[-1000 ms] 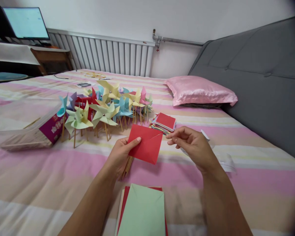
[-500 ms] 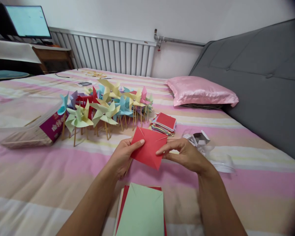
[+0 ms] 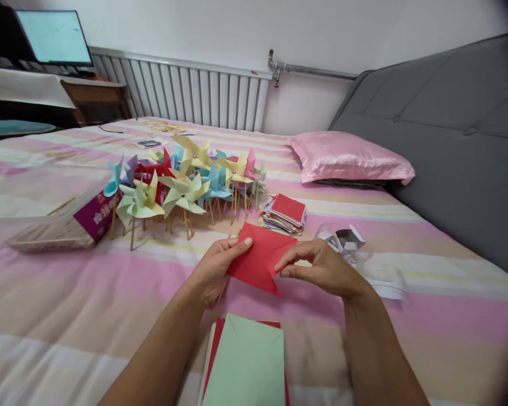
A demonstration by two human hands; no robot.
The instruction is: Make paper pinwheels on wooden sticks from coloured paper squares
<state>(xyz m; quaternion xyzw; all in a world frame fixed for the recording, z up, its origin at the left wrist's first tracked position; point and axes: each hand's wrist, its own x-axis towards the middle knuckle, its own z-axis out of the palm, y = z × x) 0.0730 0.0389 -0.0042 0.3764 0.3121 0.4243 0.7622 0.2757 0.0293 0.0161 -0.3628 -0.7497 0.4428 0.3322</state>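
Observation:
A square of red paper (image 3: 258,256) with slits cut in from its corners is held up over the bed. My left hand (image 3: 220,265) grips its left side, thumb on top and fingers beneath; a thin stick shows below that hand. With thumb and forefinger, my right hand (image 3: 317,265) pinches a flap on the right side, bending it up a little. Just below lies a stack of paper sheets, pale green paper (image 3: 248,361) on top and red under it. Beyond the held paper is a pile of small coloured paper squares (image 3: 285,211).
Several paper pinwheels (image 3: 184,194) on sticks stand at the left behind my hands. Beside them is a clear plastic box (image 3: 51,237) of sticks. Small opened boxes (image 3: 349,239) and clear plastic packaging (image 3: 385,282) lie right. A pink pillow (image 3: 351,155) rests against the grey headboard (image 3: 449,124).
My right thumb and forefinger have lifted the right-hand flap of the red paper, which lay flatter before. My left hand keeps its hold, and the view has shifted slightly.

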